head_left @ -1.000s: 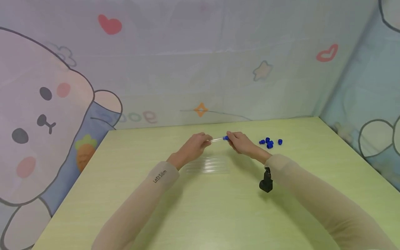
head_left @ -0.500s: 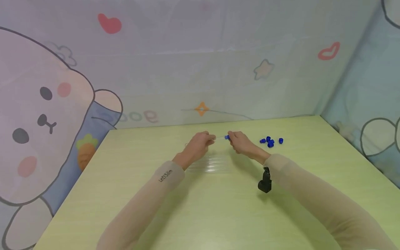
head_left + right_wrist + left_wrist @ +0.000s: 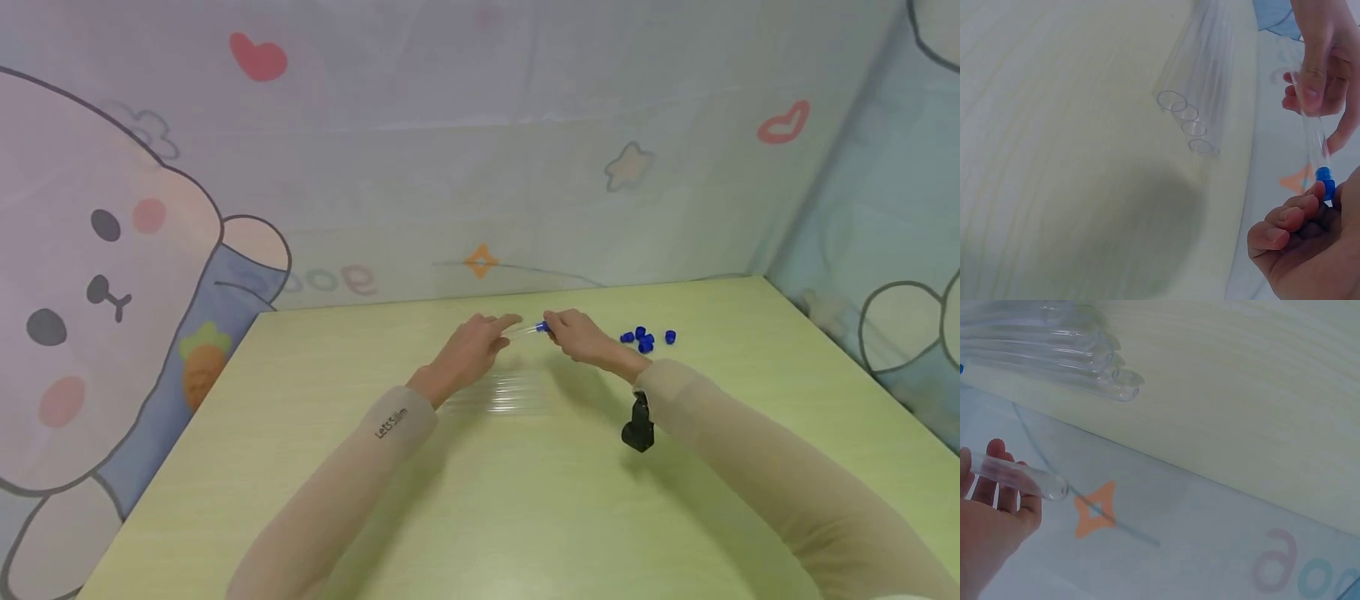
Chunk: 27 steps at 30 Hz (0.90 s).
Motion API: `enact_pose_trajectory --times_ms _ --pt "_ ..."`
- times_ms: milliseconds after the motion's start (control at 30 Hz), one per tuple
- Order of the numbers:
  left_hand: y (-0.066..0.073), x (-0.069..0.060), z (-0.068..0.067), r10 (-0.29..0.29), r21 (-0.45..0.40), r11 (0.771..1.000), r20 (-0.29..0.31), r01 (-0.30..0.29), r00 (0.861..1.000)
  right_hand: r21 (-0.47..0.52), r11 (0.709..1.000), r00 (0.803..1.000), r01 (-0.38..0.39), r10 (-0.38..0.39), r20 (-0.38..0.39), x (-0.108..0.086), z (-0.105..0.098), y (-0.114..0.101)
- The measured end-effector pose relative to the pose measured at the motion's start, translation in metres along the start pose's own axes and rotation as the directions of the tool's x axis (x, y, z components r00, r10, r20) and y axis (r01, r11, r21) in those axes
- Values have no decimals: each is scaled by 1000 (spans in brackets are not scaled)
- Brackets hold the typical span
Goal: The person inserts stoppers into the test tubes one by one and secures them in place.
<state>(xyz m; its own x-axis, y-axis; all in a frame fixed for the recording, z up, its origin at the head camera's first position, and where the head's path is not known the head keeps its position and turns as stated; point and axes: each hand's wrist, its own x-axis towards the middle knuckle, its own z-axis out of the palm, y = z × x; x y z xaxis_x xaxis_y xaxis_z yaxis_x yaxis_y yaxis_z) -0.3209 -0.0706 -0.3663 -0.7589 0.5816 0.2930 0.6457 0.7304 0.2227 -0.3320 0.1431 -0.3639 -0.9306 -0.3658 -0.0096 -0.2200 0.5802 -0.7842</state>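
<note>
My left hand (image 3: 467,348) grips a clear test tube (image 3: 1022,479) between thumb and fingers, its rounded end sticking out past the fingers in the left wrist view. The index finger reaches out along the tube towards the other hand. With thumb and fingertips, my right hand (image 3: 583,337) pinches a blue cap (image 3: 1325,183) that sits on the tube's mouth. Part of the cap is hidden by those fingers. Below the hands, several more clear test tubes (image 3: 510,396) lie side by side on the table, their open mouths facing right.
Several loose blue caps (image 3: 646,342) lie on the pale yellow table (image 3: 525,500), to the right of the right hand. A black wrist camera (image 3: 638,427) hangs under the right sleeve. A printed cloth backdrop (image 3: 420,167) stands behind the table's far edge.
My left hand shifted right along the tube, then slightly back left, and its index finger is now straighter. The right hand stays on the cap, nearly still.
</note>
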Motion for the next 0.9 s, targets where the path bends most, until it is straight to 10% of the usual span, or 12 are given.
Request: enact_pose_trajectory --times_ms 333,900 --pt "3 0 -3 107 234 966 40 -113 993 25 999 998 -32 30 47 3 -12 -8" --pt "-29 -19 -19 -65 121 991 5 64 998 -118 992 996 -40 30 -84 -6 -62 23"
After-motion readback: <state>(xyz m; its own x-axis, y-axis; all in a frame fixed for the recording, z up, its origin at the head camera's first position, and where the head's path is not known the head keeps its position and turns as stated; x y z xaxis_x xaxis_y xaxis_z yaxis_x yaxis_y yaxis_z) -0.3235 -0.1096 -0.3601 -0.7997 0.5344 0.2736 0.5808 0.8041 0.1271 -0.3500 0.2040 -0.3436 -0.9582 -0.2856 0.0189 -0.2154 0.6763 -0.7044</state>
